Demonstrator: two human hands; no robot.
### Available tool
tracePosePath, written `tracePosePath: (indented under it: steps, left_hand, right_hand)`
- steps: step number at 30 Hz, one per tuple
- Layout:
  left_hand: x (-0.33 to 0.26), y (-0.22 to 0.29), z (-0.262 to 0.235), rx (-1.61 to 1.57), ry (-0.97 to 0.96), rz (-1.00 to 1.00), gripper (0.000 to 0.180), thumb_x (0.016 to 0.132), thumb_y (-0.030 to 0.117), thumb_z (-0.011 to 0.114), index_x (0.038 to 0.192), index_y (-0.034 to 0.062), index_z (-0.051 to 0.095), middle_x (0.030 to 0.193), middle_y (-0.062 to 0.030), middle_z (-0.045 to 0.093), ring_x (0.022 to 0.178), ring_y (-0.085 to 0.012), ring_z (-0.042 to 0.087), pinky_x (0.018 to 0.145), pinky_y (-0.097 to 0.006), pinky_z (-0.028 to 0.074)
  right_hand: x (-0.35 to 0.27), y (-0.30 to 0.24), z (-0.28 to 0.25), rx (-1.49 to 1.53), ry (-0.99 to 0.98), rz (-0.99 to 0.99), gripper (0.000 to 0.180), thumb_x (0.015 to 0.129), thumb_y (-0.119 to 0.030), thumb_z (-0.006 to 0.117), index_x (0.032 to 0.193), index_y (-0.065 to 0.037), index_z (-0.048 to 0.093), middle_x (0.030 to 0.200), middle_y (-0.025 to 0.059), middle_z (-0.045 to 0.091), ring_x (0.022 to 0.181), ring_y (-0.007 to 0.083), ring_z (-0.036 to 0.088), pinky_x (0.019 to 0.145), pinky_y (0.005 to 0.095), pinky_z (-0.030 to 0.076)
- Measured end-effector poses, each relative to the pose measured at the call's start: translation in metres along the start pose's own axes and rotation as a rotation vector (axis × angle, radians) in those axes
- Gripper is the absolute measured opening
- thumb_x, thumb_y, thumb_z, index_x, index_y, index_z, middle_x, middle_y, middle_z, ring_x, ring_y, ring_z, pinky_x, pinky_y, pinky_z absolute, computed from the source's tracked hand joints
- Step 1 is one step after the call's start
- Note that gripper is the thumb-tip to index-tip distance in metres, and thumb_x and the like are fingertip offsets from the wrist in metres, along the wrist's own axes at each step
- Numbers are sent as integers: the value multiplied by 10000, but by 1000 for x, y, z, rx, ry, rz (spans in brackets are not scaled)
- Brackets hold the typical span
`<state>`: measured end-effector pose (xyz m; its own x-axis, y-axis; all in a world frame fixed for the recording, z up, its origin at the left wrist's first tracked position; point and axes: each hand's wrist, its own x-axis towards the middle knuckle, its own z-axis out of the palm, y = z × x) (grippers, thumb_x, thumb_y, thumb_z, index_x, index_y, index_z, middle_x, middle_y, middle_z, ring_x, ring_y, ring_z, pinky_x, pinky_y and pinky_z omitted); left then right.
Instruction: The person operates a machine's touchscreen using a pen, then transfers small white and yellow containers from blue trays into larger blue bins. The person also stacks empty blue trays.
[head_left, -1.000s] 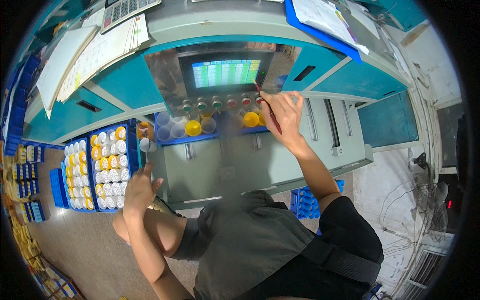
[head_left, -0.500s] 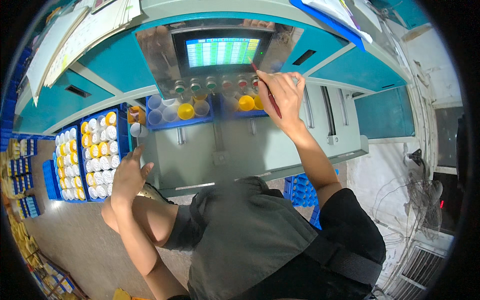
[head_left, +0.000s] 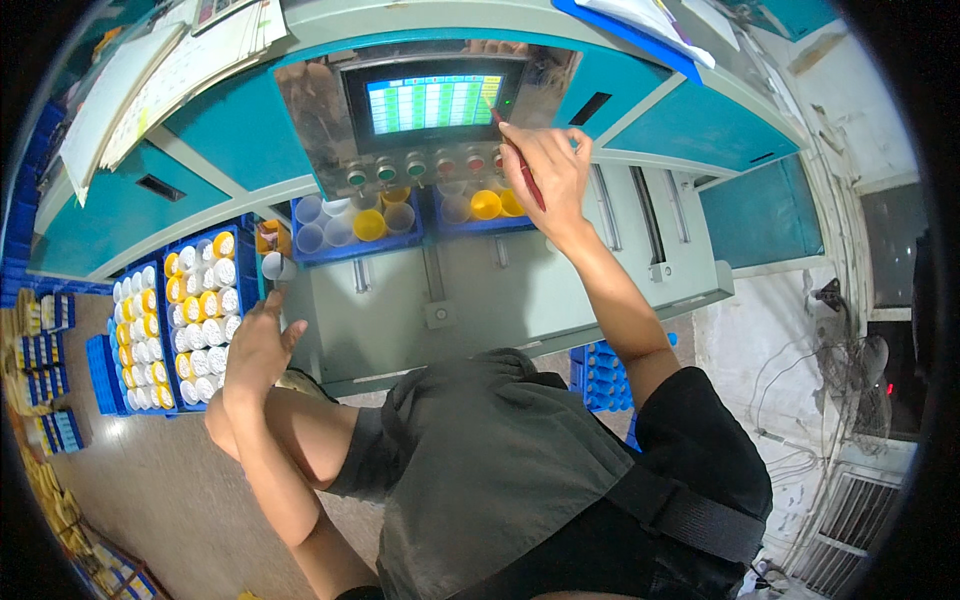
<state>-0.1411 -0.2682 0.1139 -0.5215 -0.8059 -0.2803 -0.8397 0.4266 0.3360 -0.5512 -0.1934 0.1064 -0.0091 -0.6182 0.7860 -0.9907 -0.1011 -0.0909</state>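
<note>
My right hand (head_left: 548,172) is raised to the machine's control panel and grips a thin red stick (head_left: 520,165) whose tip touches the lit touch screen (head_left: 432,102) at its right edge. Under the screen runs a row of round push buttons (head_left: 415,168), green and red. My left hand (head_left: 258,350) hangs lower left with fingers loosely spread, holding nothing, close to a blue tray of white and yellow bobbins (head_left: 195,320). Behind it, small white cones (head_left: 272,265) sit at the machine's edge.
The teal and grey machine (head_left: 520,290) fills the view ahead. Blue bins under the panel hold yellow and white cups (head_left: 368,222). Papers (head_left: 150,80) lie on top at the left, a blue clipboard (head_left: 640,30) at the right. More blue crates (head_left: 600,375) stand on the floor.
My right hand has risen from the button row to the right edge of the screen. My left hand stayed beside the bobbin tray. The view has tipped down slightly.
</note>
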Motion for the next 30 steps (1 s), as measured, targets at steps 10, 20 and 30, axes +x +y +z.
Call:
tracePosePath:
  steps: [10,20,30]
  left_hand:
    - [-19,-14,1,-6,56,25,569,922,213,728,1419,21,528,1200,-266,667,1081,-461,644,911,-510,526]
    - [-26,-14,-4,-25,-12,-25,584,924,146,731,1447,5,511,1255,-303,659,1148,-434,660,965,-478,527]
    - [-29,-21,-5,-31,33,9,568,919,199,733,1411,-4,533,1254,-291,653,1135,-463,640,951,-500,524]
  right_hand:
    - [-3,-15,0,0,18,21,252,868,-116,771,1117,-86,745,963,23,746,889,164,651,911,382,342]
    - [5,-31,8,40,59,-15,313,861,-184,778,1151,-86,715,957,36,736,903,211,645,895,420,347]
    - [18,-28,11,60,102,-6,256,868,-152,749,1113,-82,724,922,44,725,895,214,649,885,420,355]
